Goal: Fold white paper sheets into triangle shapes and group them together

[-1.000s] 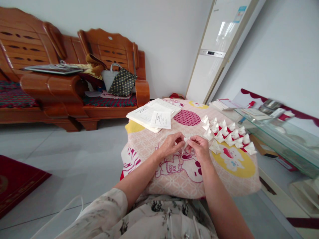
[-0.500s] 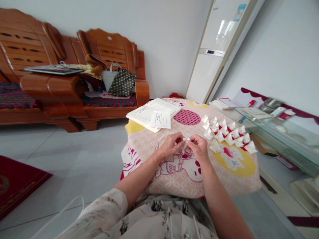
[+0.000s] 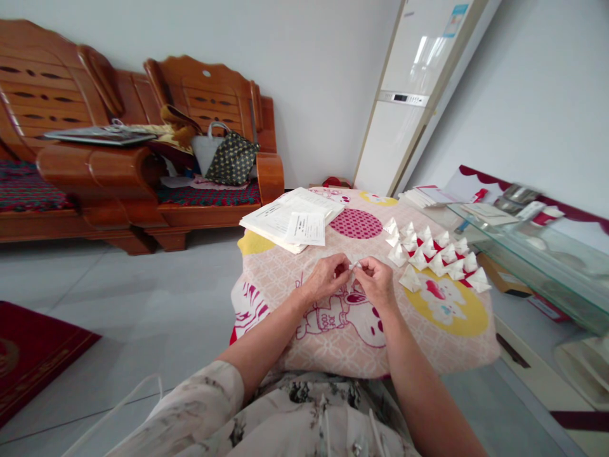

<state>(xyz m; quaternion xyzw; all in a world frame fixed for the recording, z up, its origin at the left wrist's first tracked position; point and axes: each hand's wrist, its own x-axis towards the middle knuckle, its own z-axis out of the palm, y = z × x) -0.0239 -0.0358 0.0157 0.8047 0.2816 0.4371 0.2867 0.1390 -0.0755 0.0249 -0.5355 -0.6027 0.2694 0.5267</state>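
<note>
Between my fingertips is a small piece of white folded paper (image 3: 353,266), mostly covered by the fingers. My left hand (image 3: 328,276) pinches it from the left, and my right hand (image 3: 377,279) pinches it from the right. Both hands are held just over the patterned cloth (image 3: 285,279) on the table. To the right stand several folded white paper pieces (image 3: 410,279) with pointed tops, set in rows with red showing between them. Beyond my left hand lies a stack of printed sheets (image 3: 271,219), with a smaller printed slip (image 3: 307,228) on top.
A glass shelf (image 3: 528,260) with bowls and small items borders the table on the right. Behind stands a tall white air conditioner (image 3: 404,70). A wooden armchair (image 3: 271,174) holding bags is at the back left. A dark red box-like object (image 3: 38,355) is on the floor.
My right hand has shifted very slightly left and its fingers have turned a little on the white paper. Both hands keep their pinch.
</note>
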